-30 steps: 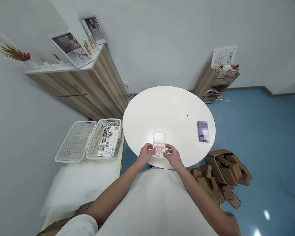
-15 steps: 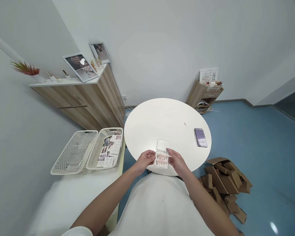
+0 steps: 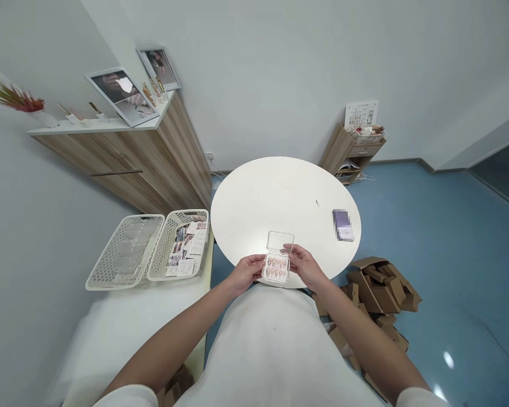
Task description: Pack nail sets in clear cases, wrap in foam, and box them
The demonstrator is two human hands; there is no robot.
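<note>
A small clear plastic case [image 3: 276,267] with its lid raised lies between my two hands, near the front edge of the round white table [image 3: 254,198]. Two rows of pinkish, glittery false nails show inside it. My left hand [image 3: 246,272] grips the case's left side between thumb and fingers. On the right side, my right hand [image 3: 303,264] holds the case, with a fingertip up against the transparent lid [image 3: 280,241].
Left of the table stand two white baskets, one with clear cases [image 3: 131,249], the other with printed cards [image 3: 189,249]. A purple item [image 3: 341,221] lies at the table's right. Cardboard boxes [image 3: 382,288] are heaped on the floor; a wooden cabinet [image 3: 182,152] stands behind left.
My right index finger has moved up to the raised lid. The case sits slightly further left and higher in the view, and the whole view has shifted a little.
</note>
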